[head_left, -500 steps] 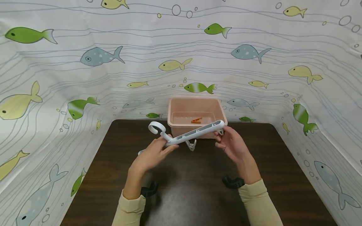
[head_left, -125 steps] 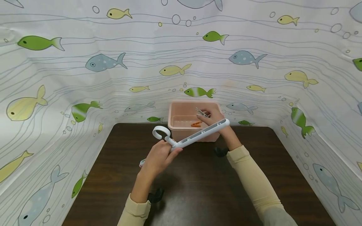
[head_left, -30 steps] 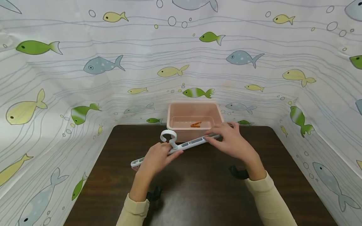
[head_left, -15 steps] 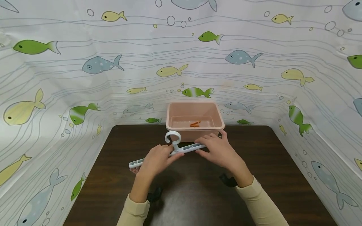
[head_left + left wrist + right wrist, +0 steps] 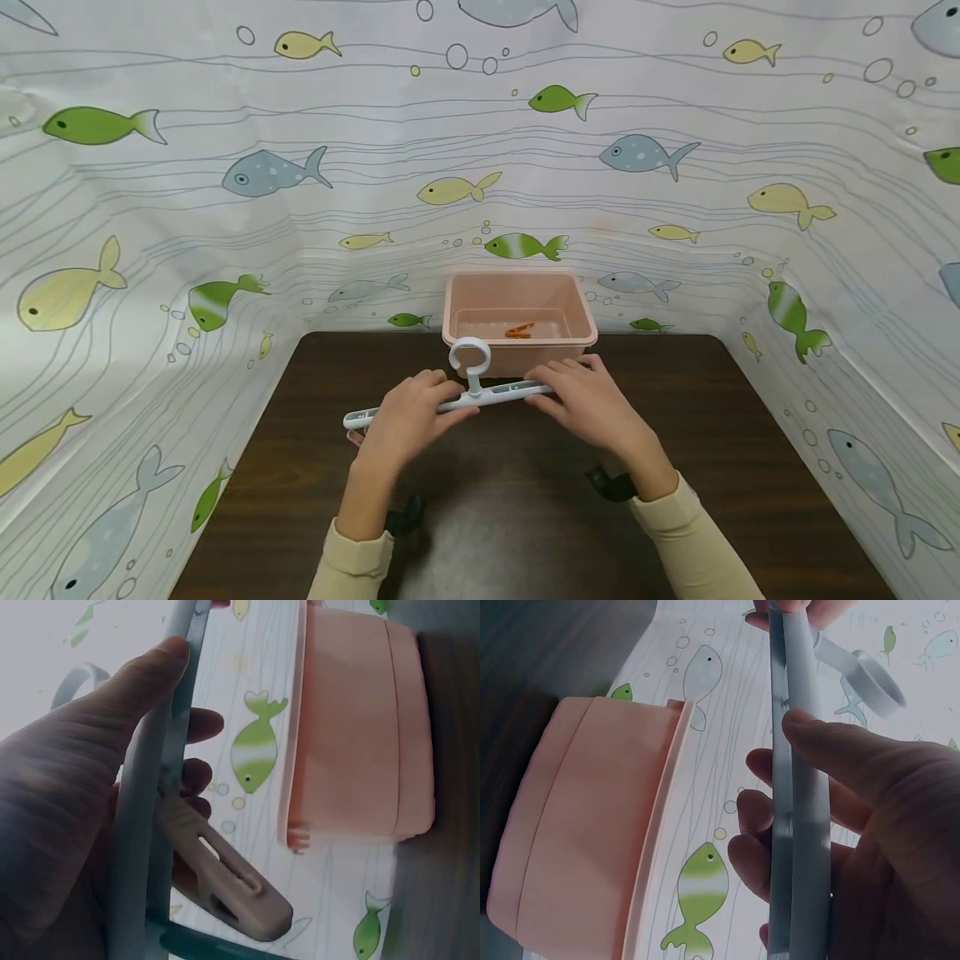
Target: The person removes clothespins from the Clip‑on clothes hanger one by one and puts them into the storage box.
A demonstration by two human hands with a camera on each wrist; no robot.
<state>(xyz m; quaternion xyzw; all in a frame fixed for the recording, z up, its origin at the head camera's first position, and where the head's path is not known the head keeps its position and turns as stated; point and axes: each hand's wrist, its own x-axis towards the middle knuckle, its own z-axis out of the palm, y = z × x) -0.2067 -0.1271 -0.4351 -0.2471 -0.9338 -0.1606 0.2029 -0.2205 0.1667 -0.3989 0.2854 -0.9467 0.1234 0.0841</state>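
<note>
A pale clip hanger [image 5: 495, 394] with a round hook is held above the table, in front of the pink bin [image 5: 517, 357]. My left hand [image 5: 408, 421] grips the bar left of the hook, thumb on the near side. My right hand [image 5: 592, 404] grips the bar right of the hook; it covers much of that end. In the left wrist view, a beige clip [image 5: 229, 877] hangs from the bar beside the left hand, and a teal piece [image 5: 210, 943] shows at the lower edge. No clip shows on the bar in the right wrist view.
An orange clothespin [image 5: 519, 330] lies in the pink bin, which stands at the back of the dark wooden table [image 5: 495, 517]. A white fish-patterned sheet [image 5: 480, 133] encloses the table at the back and sides.
Earlier, clips hung from the hanger's right end; then my right hand held a pale clip over the bin. Since then it has returned to the bar and slid toward the hook; the hanger is more level.
</note>
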